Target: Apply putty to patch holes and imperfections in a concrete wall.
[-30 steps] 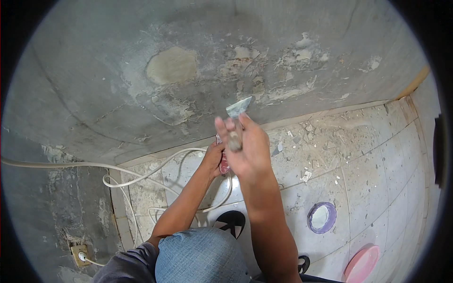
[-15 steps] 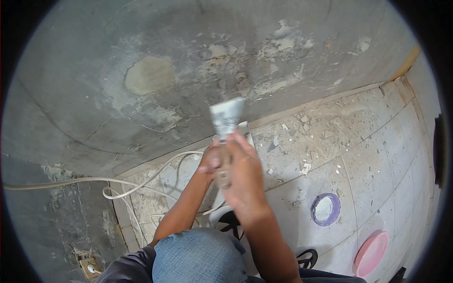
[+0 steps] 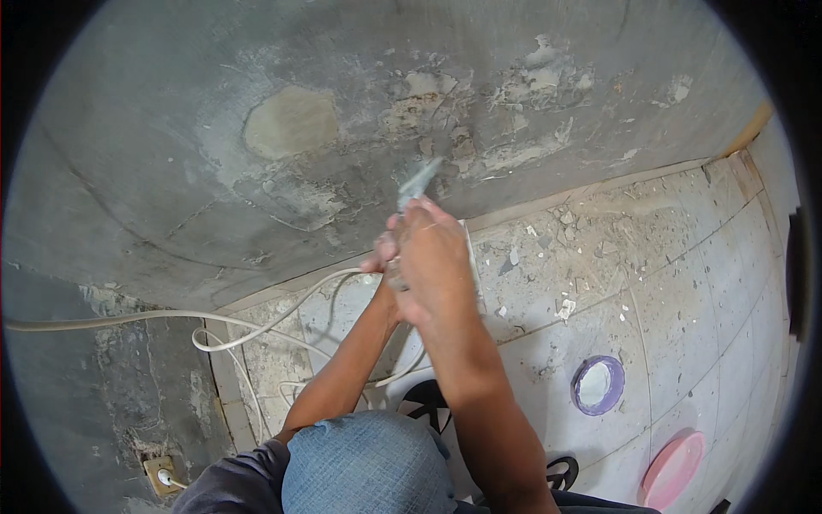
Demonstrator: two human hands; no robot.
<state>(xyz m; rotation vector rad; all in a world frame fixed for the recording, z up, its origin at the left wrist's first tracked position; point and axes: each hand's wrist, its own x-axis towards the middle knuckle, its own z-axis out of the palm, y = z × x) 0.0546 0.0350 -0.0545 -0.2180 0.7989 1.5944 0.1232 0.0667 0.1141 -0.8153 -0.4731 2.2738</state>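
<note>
A putty knife [image 3: 417, 186] with pale paste on its blade points up toward the wall, blurred and seen nearly edge-on. My right hand [image 3: 437, 257] is closed around its handle. Just left of and partly behind it is my left hand [image 3: 383, 254], fingers curled close to the handle; what they hold is hidden. Past my right wrist shows the edge of a white flat piece [image 3: 473, 274]; whether it is held or lies on the floor I cannot tell. Ahead, the grey wall [image 3: 205, 77] has a smooth pale patch [image 3: 291, 122] and rough, flaking spots.
On the tiled floor at right stand a purple bowl [image 3: 614, 387] with white paste and a pink basin [image 3: 674, 469]. Plaster crumbs [image 3: 565, 257] lie along the wall's foot. A white cable [image 3: 163, 315] loops at left, near a wall socket [image 3: 161, 476] with a plug in it.
The putty knife has turned from showing its broad blade to nearly edge-on, its handle now mostly covered by my right hand. Both hands have shifted slightly upward; the view has moved a little.
</note>
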